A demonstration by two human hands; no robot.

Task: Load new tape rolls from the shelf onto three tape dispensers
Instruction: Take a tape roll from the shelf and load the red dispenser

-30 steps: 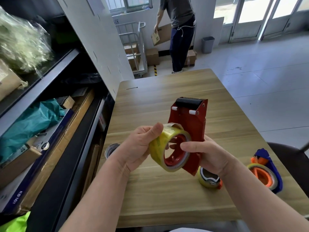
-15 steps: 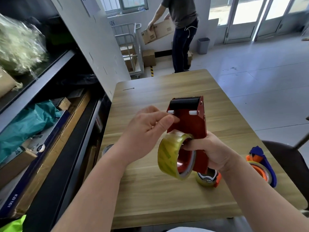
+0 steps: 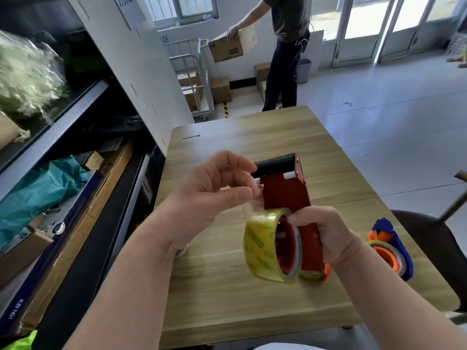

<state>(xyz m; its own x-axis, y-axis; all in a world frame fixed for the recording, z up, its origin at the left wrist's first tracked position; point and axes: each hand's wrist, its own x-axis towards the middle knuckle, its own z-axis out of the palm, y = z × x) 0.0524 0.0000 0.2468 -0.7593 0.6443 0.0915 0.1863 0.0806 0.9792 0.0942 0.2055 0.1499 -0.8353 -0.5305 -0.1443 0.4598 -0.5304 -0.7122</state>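
My right hand (image 3: 326, 236) grips the handle of the red dispenser (image 3: 285, 193) at frame centre, a yellowish tape roll (image 3: 262, 251) seated on its hub. My left hand (image 3: 214, 198) pinches the tape's loose end between thumb and fingers, just below the roller, so I judge threading is what remains here. At lower right, a blue-and-orange dispenser (image 3: 389, 248) lies on the tabletop (image 3: 252, 137) already carrying tape; a third, mostly hidden under my right hand, seems loaded too. Lower left, a shelf edge reads "KB161".
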